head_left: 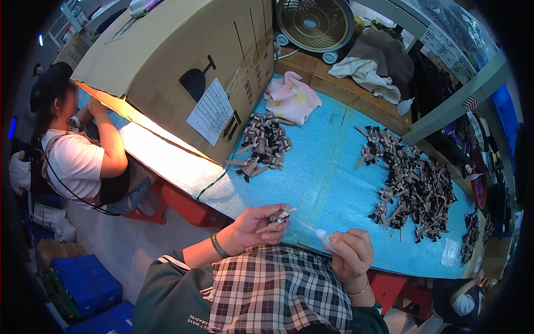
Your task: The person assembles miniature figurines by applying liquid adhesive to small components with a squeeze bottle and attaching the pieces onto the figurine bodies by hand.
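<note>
Left hand [253,227] gripping small stick figure [280,215]; right hand [351,255] closed on white squeeze bottle [326,239], nozzle toward ten o'clock.

A blue foam mat [328,161] covers the bench. On its right lies a big heap of small dark pieces with tan sticks [414,186]; a smaller heap [262,146] lies left of centre, beside a large cardboard box [183,61] bearing a white paper sheet [211,111]. A pink cloth [291,98] rests at the far edge, with a round fan [315,23] behind it and a white cloth [367,76] to the right. A clear plastic bag [449,251] sits near right. At far left a person in a white shirt [75,161] sits; blue crates [89,284] stand on the floor, near left.
</note>
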A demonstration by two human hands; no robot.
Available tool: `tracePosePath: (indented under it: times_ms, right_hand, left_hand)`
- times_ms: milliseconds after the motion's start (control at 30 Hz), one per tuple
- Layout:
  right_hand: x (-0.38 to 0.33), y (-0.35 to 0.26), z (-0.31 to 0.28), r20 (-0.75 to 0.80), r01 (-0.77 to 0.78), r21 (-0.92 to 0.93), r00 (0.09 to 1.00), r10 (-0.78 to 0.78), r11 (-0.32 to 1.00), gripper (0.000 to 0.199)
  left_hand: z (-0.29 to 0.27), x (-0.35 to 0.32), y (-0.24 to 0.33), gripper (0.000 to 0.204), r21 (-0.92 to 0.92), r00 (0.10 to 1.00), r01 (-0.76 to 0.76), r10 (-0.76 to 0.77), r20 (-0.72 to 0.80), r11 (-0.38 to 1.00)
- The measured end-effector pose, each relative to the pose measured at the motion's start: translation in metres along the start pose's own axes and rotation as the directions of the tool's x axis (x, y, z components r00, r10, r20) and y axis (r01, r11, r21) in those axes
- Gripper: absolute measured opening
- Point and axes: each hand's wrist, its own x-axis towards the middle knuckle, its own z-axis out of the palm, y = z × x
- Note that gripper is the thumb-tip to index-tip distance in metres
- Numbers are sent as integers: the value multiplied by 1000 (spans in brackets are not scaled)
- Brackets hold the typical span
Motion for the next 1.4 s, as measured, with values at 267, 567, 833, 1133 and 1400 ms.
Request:
tracePosePath:
  times_ms: [267, 567, 833, 1133, 1400]
  right_hand:
    - [3, -1, 1, 16, 5, 8, 1000, -6, 1000, 28]
    - [-2, 27, 5, -100, -191, 154, 973, 208, 969, 31]
    - [30, 92, 52, 277, -643, 736, 571, 773, 211, 38]
    - [63, 158, 110, 278, -700, 145, 707, 651, 699, 37]
    - [54, 81, 69, 308, -431, 326, 890, 336, 842, 25]
  left_hand:
    - [-1, -1, 2, 22, 5, 1000, 0, 0, 8, 1000]
    - [-4, -1, 4, 23, 13, 998, -14, 13, 66, 1000]
    - [-6, 0, 7, 25, 9, 999, -25, 24, 48, 1000]
    - [8, -8, 9, 24, 248, 980, -130, 163, -117, 960]
    - [1, -5, 8, 27, 126, 984, -9, 31, -177, 992]
